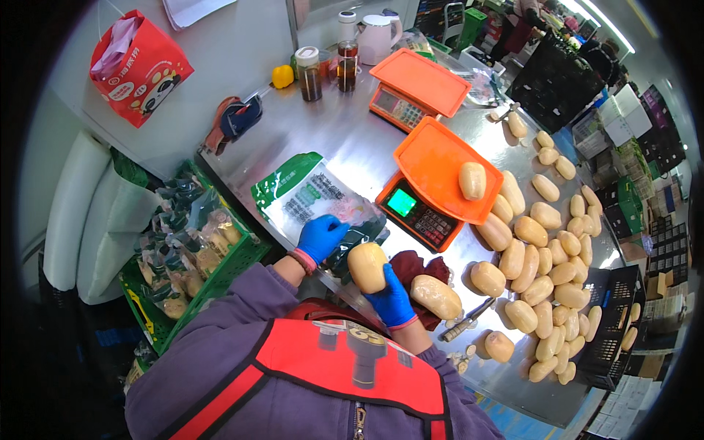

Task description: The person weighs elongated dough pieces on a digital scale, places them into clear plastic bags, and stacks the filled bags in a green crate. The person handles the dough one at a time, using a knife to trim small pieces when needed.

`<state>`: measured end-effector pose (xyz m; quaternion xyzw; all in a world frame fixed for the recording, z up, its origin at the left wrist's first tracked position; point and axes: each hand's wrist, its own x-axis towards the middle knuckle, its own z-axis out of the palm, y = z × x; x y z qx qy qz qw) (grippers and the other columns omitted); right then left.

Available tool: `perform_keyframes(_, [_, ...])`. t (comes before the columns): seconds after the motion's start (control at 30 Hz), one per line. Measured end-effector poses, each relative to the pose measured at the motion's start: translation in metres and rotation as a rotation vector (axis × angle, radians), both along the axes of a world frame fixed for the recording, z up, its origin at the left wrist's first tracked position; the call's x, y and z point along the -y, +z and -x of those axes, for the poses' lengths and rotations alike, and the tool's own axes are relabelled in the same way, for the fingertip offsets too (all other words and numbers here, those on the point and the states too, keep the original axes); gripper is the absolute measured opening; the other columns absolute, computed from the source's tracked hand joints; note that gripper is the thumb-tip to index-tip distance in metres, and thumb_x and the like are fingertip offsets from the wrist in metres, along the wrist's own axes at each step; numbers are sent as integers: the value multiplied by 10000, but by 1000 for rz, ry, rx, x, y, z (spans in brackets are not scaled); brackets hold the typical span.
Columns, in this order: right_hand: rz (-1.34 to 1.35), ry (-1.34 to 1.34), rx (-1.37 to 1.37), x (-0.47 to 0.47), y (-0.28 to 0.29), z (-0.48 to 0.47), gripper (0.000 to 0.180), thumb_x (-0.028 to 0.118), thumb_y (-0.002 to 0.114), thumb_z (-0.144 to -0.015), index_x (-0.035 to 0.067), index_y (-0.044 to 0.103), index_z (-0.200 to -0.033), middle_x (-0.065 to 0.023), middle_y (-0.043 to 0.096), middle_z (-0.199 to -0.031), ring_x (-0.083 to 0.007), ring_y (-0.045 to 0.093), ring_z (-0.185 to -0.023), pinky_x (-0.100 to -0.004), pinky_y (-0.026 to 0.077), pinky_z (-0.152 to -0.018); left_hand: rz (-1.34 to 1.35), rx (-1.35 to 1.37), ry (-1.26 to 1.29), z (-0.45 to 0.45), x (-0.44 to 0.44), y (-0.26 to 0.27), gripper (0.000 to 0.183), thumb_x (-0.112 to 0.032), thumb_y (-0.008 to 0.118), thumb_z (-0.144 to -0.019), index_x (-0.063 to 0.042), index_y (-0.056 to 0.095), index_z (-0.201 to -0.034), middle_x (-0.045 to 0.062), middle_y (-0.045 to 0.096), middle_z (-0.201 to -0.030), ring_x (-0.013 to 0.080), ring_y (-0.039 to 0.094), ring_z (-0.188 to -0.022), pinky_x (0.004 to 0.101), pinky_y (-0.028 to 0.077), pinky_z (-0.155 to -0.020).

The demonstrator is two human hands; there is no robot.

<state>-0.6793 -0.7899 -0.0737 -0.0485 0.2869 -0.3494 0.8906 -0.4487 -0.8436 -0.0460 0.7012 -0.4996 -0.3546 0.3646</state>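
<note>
In blue gloves, my right hand [391,297] grips a peeled, pale root vegetable piece [367,268] over the table's near edge. My left hand [323,237] rests at the lower edge of a printed plastic bag [308,198]; its fingers are bent, and whether they pinch the film I cannot tell. Right of my right hand, another piece [436,297] lies on a dark red cloth [410,269], beside a knife [467,320] with a ribbed handle. One piece [472,181] sits on the orange pan of a lit digital scale [423,209].
Many pale pieces [536,275] cover the table's right side, near a black crate [610,324]. A green crate [203,297] of bagged pieces stands at left. A second orange scale [421,82], drink bottles [311,74] and a kettle [377,39] stand at the back.
</note>
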Motion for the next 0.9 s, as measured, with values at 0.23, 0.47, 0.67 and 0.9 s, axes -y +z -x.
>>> perform_keyframes(0.23, [-43, -92, 92, 2, -5, 9, 661, 408, 611, -947, 107, 348, -1473, -120, 449, -1450, -297, 466, -1310, -453, 396, -1097, -32, 443, -179, -1, -27, -60, 241, -349, 749, -777, -143, 717, -897, 132, 621, -940, 336, 614, -904, 443, 492, -790])
perform_keyframes(0.47, [33, -162, 113, -14, 8, 32, 629, 493, 525, -971, 130, 370, -1460, -110, 484, -1423, -298, 510, -1266, -462, 444, -1037, -234, 127, -182, -22, -5, -58, 258, -327, 675, -819, -80, 736, -781, 141, 674, -823, 294, 658, -807, 371, 510, -737])
perform_keyframes(0.67, [137, -29, -81, -12, 21, 41, 640, 531, 521, -959, 134, 399, -1446, -85, 530, -1368, -265, 555, -1196, -422, 484, -950, 183, 320, -435, -33, -3, -33, 203, -251, 719, -776, -52, 719, -813, 123, 671, -927, 282, 654, -876, 350, 514, -774])
perform_keyframes(0.9, [425, 148, -486, 6, 49, 1, 689, 537, 585, -923, 109, 426, -1440, -50, 584, -1251, -179, 607, -1047, -291, 503, -825, 233, -128, -369, -10, -7, -7, 120, -78, 680, -827, -37, 684, -939, 111, 672, -1082, 245, 642, -991, 335, 498, -878])
